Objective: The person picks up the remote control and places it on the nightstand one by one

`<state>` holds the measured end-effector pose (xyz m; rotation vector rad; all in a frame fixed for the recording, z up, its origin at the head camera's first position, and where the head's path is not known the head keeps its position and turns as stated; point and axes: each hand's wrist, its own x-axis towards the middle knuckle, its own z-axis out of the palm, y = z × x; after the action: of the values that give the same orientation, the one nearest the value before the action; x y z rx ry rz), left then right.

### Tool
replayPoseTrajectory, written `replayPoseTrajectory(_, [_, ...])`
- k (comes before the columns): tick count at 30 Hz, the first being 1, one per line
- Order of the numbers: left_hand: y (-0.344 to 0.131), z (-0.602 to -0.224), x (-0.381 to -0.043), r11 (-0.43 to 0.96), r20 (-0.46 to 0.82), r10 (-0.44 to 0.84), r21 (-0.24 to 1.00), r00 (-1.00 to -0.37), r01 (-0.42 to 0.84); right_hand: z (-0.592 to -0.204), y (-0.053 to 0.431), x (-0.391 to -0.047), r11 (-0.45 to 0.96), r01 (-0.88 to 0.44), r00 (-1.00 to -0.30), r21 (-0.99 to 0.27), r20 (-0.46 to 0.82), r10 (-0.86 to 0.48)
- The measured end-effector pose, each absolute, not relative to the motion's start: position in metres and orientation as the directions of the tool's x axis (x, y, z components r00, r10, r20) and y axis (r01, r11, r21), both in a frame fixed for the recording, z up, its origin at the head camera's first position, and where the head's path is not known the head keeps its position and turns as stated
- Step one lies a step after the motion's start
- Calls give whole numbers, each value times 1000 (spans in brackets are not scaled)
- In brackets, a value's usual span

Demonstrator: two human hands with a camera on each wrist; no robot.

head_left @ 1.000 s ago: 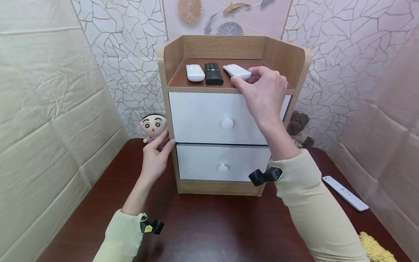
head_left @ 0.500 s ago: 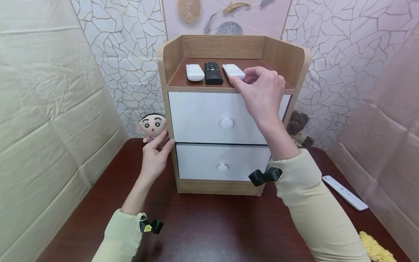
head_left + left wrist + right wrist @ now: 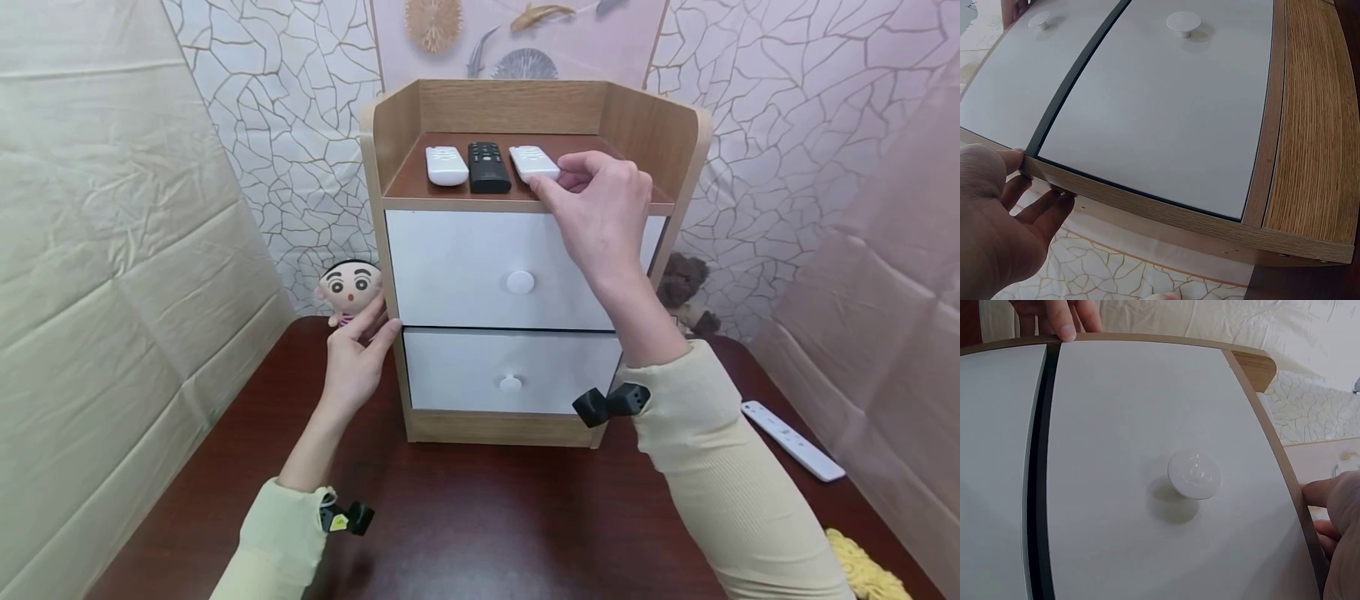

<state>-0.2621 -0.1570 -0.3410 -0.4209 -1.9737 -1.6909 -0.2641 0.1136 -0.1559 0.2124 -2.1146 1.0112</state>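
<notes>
Upper centre, right hand [image 3: 609,212] pinches a white remote [image 3: 534,162], one of three on the shelf [image 3: 581,147], drawers [image 3: 453,275] closed below; mid-left, left hand [image 3: 356,367], fingers parted, touches the edge [image 3: 382,250] of the cabinet [image 3: 510,111].

Three remotes [image 3: 489,169] in row on cabinet [image 3: 513,108]; doll [image 3: 350,287] left, plush toy [image 3: 682,283] right (perhaps slightly behind).

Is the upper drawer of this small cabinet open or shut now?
Shut. In the head view, the white front of the upper drawer sits level with the wooden frame of the cabinet, not pulled out.
</notes>
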Motion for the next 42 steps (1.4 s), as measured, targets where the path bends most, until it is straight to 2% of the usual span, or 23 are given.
replayPoseTrajectory(8, [-156, -341, -260, 187, 550, -93, 829, -830, 528, -157, 128, -253, 605, -504, -669, -617, 722, 179])
replayPoseTrajectory(15, [-156, -340, -260, 185, 539, -96, 835, -837, 518, -156, 142, -245, 493, -612, -629, -619, 758, 171])
replayPoseTrajectory(23, [-156, -339, -259, 194, 544, -99, 832, -833, 520, -155, 165, -228, 431, -623, -625, -653, 747, 229])
replayPoseTrajectory(29, [-156, -341, -260, 193, 538, -101, 835, -837, 514, -157, 195, -213, 486, -563, -622, -668, 730, 283])
replayPoseTrajectory(36, [-157, -343, -259, 192, 546, -98, 831, -832, 522, -164, 240, -201, 380, -513, -648, -770, 637, 417])
replayPoseTrajectory(42, [-157, -342, -260, 204, 556, -94, 823, -826, 531, -183, 282, -197, 389, -453, -631, -802, 596, 497])
